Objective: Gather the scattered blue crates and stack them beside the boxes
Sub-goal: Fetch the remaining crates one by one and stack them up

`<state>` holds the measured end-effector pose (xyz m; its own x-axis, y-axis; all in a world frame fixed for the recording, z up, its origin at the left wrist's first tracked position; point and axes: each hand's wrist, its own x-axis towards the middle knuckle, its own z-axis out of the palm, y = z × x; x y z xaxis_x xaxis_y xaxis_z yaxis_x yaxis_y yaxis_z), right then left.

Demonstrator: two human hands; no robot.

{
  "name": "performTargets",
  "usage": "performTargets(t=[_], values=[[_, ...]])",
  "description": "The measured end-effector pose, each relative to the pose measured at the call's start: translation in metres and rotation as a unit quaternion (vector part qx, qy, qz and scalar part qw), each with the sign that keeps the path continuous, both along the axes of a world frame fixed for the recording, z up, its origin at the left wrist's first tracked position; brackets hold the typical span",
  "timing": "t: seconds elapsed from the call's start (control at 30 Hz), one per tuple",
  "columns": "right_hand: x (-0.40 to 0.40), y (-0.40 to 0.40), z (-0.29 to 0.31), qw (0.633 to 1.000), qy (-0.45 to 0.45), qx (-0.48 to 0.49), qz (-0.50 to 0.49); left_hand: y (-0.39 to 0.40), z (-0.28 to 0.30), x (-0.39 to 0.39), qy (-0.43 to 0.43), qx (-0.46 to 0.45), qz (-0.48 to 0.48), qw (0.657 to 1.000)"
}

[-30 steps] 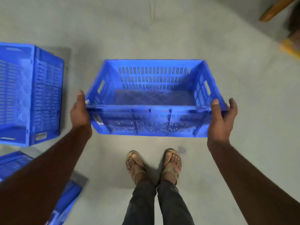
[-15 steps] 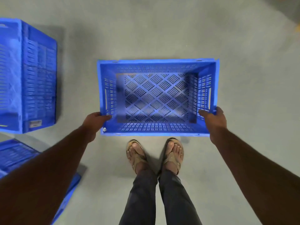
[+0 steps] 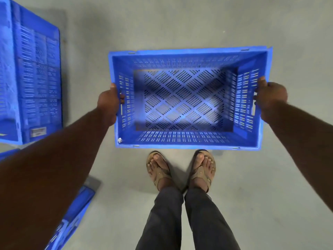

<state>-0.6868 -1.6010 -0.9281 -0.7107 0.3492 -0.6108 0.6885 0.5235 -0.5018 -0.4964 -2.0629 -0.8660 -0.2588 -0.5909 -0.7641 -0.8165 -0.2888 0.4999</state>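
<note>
I hold an empty blue slotted crate (image 3: 187,139) level in front of me, its open top facing up, above the grey floor. My left hand (image 3: 109,103) grips its left short wall, fingers through the handle slot. My right hand (image 3: 268,98) grips the right short wall the same way. A second blue crate (image 3: 30,74) lies on its side at the far left. Another blue crate (image 3: 75,210) lies low at the bottom left, mostly hidden behind my left forearm.
My two sandalled feet (image 3: 180,170) stand on the bare grey concrete floor (image 3: 180,22) just below the held crate. No boxes are in view.
The crate tipped from tilted toward me to level with its opening up. My hands slid from its near corners to the handle slots on the short walls. The view turned further downward.
</note>
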Motion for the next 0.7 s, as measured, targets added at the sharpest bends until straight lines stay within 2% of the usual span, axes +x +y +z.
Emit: performTargets(t=[0.07,0.17,0.33,0.43,0.53,0.7], values=[[0.009,-0.002,0.022,1.000,0.001,-0.011,-0.010,0.008,0.015,0.008,0.007,-0.008,0.022,1.000],[0.031,-0.030,0.111,0.998,0.001,-0.039,-0.039,0.012,0.060,0.029,0.024,-0.012,0.036,0.999],[0.053,-0.030,0.259,0.989,-0.013,-0.138,-0.046,-0.003,0.187,0.088,0.019,0.021,0.036,0.999],[0.056,-0.041,0.357,0.979,-0.016,-0.200,0.021,-0.001,0.284,0.122,0.059,0.036,0.049,0.996],[0.058,-0.047,0.441,0.963,-0.059,-0.236,0.113,0.008,0.377,0.159,0.104,0.050,0.075,0.990],[0.059,-0.043,0.544,0.930,-0.053,-0.277,0.235,0.041,0.499,0.243,0.182,0.043,0.116,0.975]])
